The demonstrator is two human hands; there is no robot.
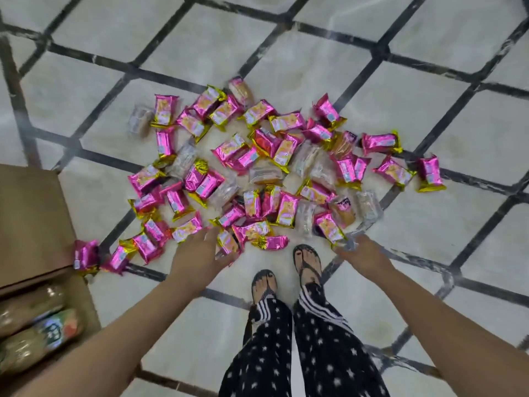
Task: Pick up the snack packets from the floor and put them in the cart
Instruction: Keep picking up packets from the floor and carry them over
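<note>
I'm barely starting: snack packets [233, 151] are littering the floor [429, 110] at twelve o'clock; left hand [197, 253] grip wide, right hand [365, 255] pinching a clear packet [349, 243].

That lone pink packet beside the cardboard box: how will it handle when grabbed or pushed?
The pink packet looks small and puffed, so probably light. Its glossy foil wrapper may be slippery and likely crinkles when squeezed rather than staying stiff. It lies flat beside the cardboard box, so it should slide, not roll, if pushed.
</note>
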